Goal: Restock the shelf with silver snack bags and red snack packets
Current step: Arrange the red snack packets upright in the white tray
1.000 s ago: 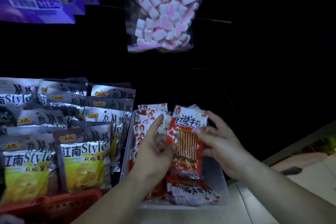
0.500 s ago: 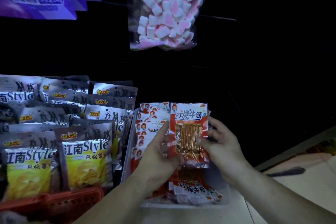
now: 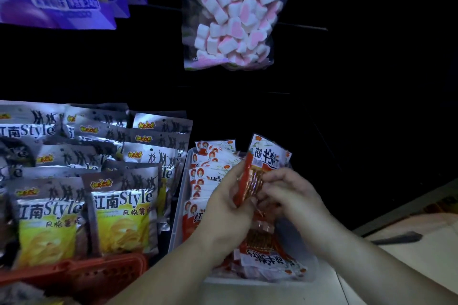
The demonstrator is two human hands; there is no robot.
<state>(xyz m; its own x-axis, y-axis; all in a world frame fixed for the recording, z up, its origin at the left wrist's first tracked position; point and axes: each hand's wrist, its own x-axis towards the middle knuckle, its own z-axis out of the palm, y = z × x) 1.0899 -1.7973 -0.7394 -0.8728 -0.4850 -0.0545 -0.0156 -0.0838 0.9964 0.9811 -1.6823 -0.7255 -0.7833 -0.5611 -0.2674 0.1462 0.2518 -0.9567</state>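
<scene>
Many silver snack bags (image 3: 121, 208) stand in rows at left, so I judge that half mostly done. My left hand (image 3: 223, 208) and right hand (image 3: 295, 195) both grip one red snack packet (image 3: 259, 171), tilted above the part-filled clear bin (image 3: 177, 228).

1. The left grip (image 3: 226, 205) shows its back to the camera and holds the left edge of a red snack packet (image 3: 266, 156), fingers pointing up.
2. The right grip (image 3: 293, 195) pinches the packet's right side with curled fingers, close beside the left.
3. Both bare forearms reach in from the lower edge of the view and converge toward the wrists.
</scene>
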